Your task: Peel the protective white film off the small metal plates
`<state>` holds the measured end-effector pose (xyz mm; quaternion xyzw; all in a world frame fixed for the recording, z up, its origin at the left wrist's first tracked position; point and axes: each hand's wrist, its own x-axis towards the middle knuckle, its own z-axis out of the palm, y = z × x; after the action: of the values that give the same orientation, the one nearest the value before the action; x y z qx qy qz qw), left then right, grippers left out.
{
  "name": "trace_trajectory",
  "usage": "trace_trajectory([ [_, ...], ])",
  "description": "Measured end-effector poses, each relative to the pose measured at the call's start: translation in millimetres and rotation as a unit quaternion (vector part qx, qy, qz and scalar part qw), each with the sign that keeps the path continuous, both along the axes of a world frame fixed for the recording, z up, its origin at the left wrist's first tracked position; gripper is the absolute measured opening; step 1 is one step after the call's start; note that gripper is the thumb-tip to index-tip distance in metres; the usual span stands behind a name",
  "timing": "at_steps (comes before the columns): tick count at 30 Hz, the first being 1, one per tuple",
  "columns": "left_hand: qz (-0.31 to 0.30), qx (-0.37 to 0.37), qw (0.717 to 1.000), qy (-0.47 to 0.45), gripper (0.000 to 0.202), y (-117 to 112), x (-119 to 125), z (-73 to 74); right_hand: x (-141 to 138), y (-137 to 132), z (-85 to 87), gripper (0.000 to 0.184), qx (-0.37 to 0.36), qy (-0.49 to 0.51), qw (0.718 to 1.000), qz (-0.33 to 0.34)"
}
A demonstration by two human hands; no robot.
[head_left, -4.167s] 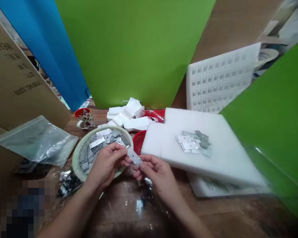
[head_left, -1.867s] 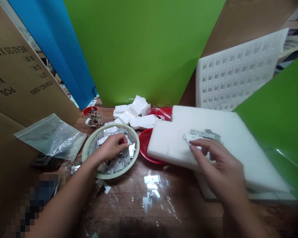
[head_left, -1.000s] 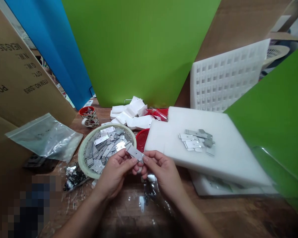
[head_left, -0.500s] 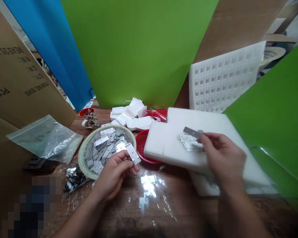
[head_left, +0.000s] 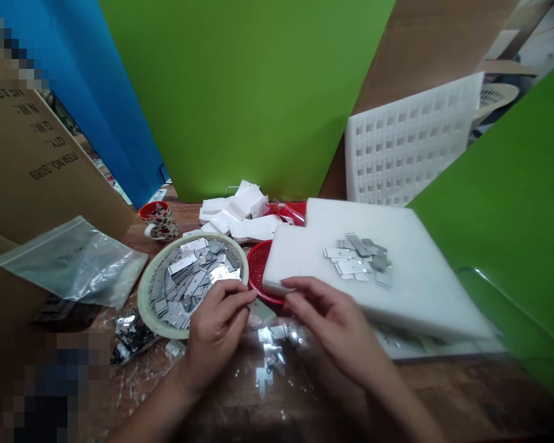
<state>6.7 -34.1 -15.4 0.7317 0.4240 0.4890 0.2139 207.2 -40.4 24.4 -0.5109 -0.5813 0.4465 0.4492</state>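
My left hand (head_left: pixel 219 326) pinches a blurred metal plate (head_left: pixel 262 312), its long axis seeming to slant rightward and toward me. The plate lies left of my right hand (head_left: pixel 335 317), which is apart from it, thumb and fingers spread.

My left hand (head_left: pixel 219 326) hides one end of a blurred metal plate (head_left: pixel 262 312). The foam block (head_left: pixel 406 301) covers part of the red basket (head_left: pixel 258 264). The left edge crops the cardboard box (head_left: pixel 41 191). Some worktop (head_left: pixel 323 409) specks (head_left: pixel 282 415) are too small to identify.
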Motion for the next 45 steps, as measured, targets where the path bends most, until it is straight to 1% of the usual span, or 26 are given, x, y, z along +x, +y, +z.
trace_trajectory([
  [1, 0.006, 0.056, 0.998, 0.028, 0.032, -1, -1, -0.6, -12, -3, -2.1, 0.029, -0.057, 0.065, 0.996, 0.036],
  [3, 0.019, 0.11, 0.992, 0.06, 0.037, -3, -2, -1.6, -29, -6, -5.9, 0.03, -0.12, 0.149, 0.98, 0.051],
  [5, 0.031, 0.13, 0.989, 0.067, 0.037, -4, -4, -3.0, -37, -8, -8.8, 0.031, -0.135, 0.179, 0.974, 0.03],
  [7, 0.039, 0.148, 0.986, 0.06, 0.035, -5, -7, -5.0, -39, -9, -11.0, 0.03, -0.137, 0.185, 0.973, 0.032],
  [10, 0.039, 0.177, 0.982, 0.054, 0.036, -5, -11, -8.2, -41, -12, -14.7, 0.029, -0.159, 0.208, 0.963, 0.062],
  [13, 0.024, 0.2, 0.977, 0.072, 0.038, -6, -13, -10.3, -45, -17, -18.8, 0.031, -0.193, 0.233, 0.948, 0.095],
  [14, 0.019, 0.203, 0.976, 0.081, 0.039, -6, -12, -10.7, -45, -18, -19.6, 0.03, -0.195, 0.231, 0.948, 0.097],
  [15, 0.017, 0.201, 0.975, 0.091, 0.039, -6, -12, -10.9, -45, -18, -19.9, 0.028, -0.186, 0.217, 0.954, 0.092],
  [17, 0.023, 0.189, 0.975, 0.112, 0.041, -5, -9, -10.8, -38, -16, -18.7, 0.02, -0.137, 0.161, 0.976, 0.06],
  [19, 0.043, 0.181, 0.974, 0.128, 0.044, -3, -7, -10.4, -21, -10, -15.3, 0.013, -0.052, 0.071, 0.996, 0.004],
  [20, 0.053, 0.18, 0.973, 0.132, 0.044, -1, -7, -10.0, -9, -5, -13.1, 0.012, 0.001, 0.016, 0.999, -0.036],
  [21, 0.062, 0.181, 0.973, 0.132, 0.044, 0, -6, -9.5, 7, 1, -10.8, 0.012, 0.056, -0.049, 0.994, -0.081],
  [22, 0.069, 0.18, 0.972, 0.131, 0.042, 1, -7, -8.8, 24, 8, -8.7, 0.012, 0.119, -0.128, 0.975, -0.136],
  [23, 0.077, 0.175, 0.973, 0.132, 0.04, 2, -8, -7.8, 41, 15, -6.8, 0.014, 0.174, -0.198, 0.945, -0.193],
  [25, 0.092, 0.159, 0.973, 0.137, 0.035, 5, -14, -5.3, 76, 28, -4.6, 0.016, 0.245, -0.323, 0.873, -0.272],
  [27, 0.112, 0.143, 0.973, 0.145, 0.027, 10, -23, -2.4, 102, 37, -5.2, 0.016, 0.282, -0.438, 0.795, -0.312],
  [28, 0.123, 0.132, 0.972, 0.149, 0.024, 13, -29, -1.1, 111, 40, -6.6, 0.017, 0.288, -0.482, 0.763, -0.318],
  [29, 0.134, 0.12, 0.971, 0.155, 0.02, 16, -35, -0.1, 117, 41, -8.4, 0.017, 0.29, -0.516, 0.742, -0.314],
  [30, 0.145, 0.107, 0.97, 0.163, 0.017, 20, -42, 0.5, 121, 40, -10.5, 0.018, 0.289, -0.538, 0.731, -0.304],
  [31, 0.156, 0.091, 0.968, 0.173, 0.015, 25, -49, 0.7, 122, 39, -12.6, 0.019, 0.287, -0.548, 0.73, -0.291],
  [33, 0.161, 0.05, 0.964, 0.206, 0.014, 34, -60, 0.4, 119, 34, -15.6, 0.024, 0.283, -0.543, 0.742, -0.274],
  [35, 0.132, -0.021, 0.954, 0.269, 0.016, 43, -67, -0.9, 113, 29, -15.8, 0.029, 0.282, -0.519, 0.759, -0.276],
  [38, 0.069, -0.125, 0.924, 0.355, 0.017, 53, -64, -4.3, 100, 22, -11.8, 0.032, 0.295, -0.475, 0.777, -0.289],
  [40, 0.054, -0.151, 0.911, 0.38, 0.014, 60, -57, -7.3, 91, 18, -8.4, 0.03, 0.305, -0.448, 0.791, -0.283],
  [42, 0.052, -0.163, 0.904, 0.391, 0.013, 67, -51, -9.1, 83, 15, -6.1, 0.025, 0.307, -0.424, 0.81, -0.265],
  [45, 0.04, -0.183, 0.898, 0.398, 0.016, 74, -48, -5.4, 76, 10, -5.3, 0.02, 0.299, -0.391, 0.838, -0.235],
])
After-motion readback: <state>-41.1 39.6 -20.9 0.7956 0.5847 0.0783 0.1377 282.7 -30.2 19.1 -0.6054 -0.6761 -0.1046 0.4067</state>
